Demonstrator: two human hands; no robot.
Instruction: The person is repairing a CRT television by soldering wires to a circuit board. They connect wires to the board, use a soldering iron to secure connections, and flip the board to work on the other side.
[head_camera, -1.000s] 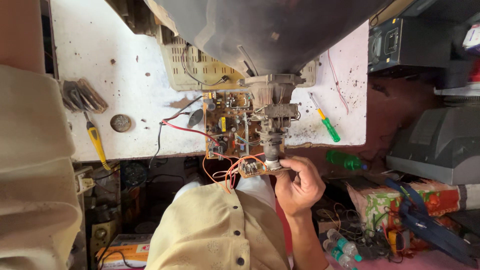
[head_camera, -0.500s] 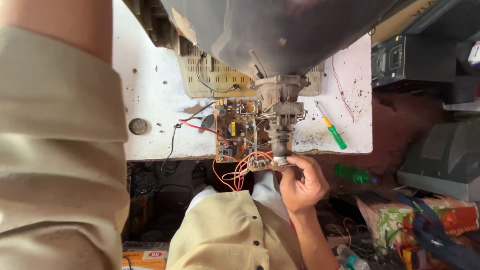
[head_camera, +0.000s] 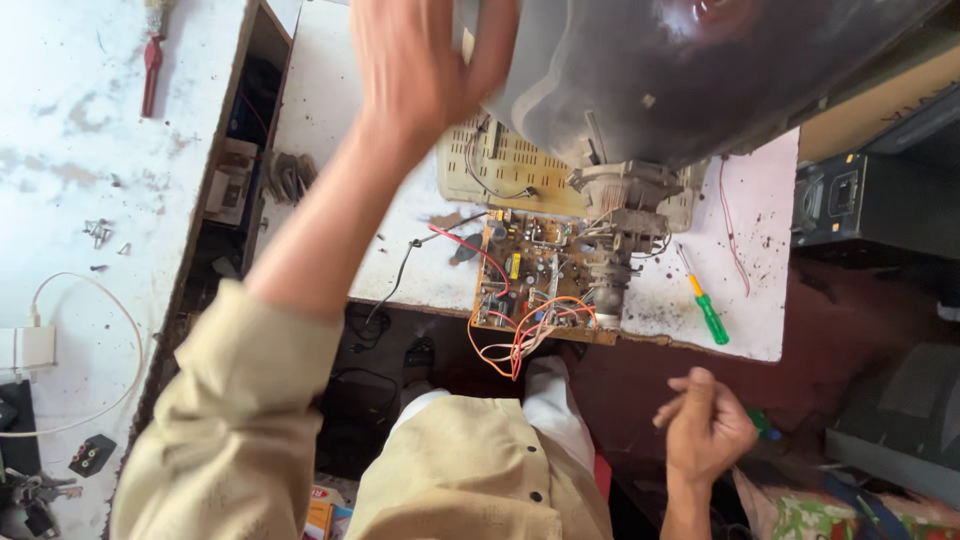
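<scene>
Our left hand (head_camera: 425, 60) lies open-fingered against the grey picture tube (head_camera: 660, 70); our right hand (head_camera: 705, 430), loosely curled and empty, hangs below the circuit board (head_camera: 535, 285).

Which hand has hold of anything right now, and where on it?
The left hand rests against the edge of the dark grey glass picture tube; a closed grip cannot be told. The right hand is loosely curled and appears empty.

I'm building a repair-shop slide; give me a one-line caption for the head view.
Left hand steadies a picture tube above its circuit board; right hand hangs loosely closed below the bench.
</scene>
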